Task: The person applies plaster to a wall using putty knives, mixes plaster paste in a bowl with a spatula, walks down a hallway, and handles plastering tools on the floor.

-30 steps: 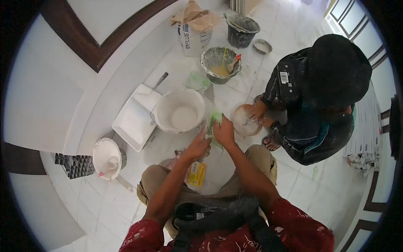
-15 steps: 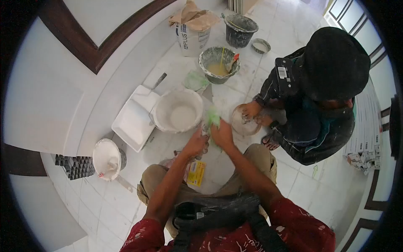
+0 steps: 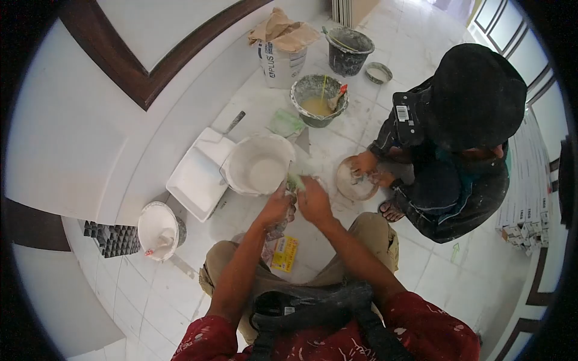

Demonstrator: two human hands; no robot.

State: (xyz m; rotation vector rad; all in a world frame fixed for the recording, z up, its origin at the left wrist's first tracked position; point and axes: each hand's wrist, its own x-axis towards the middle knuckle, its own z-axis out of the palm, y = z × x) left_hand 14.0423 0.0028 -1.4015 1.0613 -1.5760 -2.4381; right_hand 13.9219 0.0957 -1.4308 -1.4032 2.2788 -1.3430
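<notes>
My left hand [image 3: 276, 207] is closed beside the near rim of the white bucket [image 3: 260, 165]. What it grips is largely hidden by its fingers. My right hand [image 3: 314, 203] is closed on a light green scrap [image 3: 294, 182], perhaps cloth or a pad, which touches the front of my left hand. Both hands are close together above the floor, between my knees. A yellow printed packet [image 3: 284, 253] lies below them, by my left leg. Pale material coats the bucket inside.
A co-worker [image 3: 445, 144] squats at right, hands in a round shallow dish [image 3: 356, 179]. Beyond are a bucket of cloudy liquid with a brush [image 3: 319, 101], a dark bucket [image 3: 348, 53] and a paper sack [image 3: 283, 54]. A white tray [image 3: 200, 174] and another bucket [image 3: 161, 231] stand at left.
My right hand has moved slightly left and down, closer to my left hand, bringing the green scrap with it. The whole view has shifted a little.
</notes>
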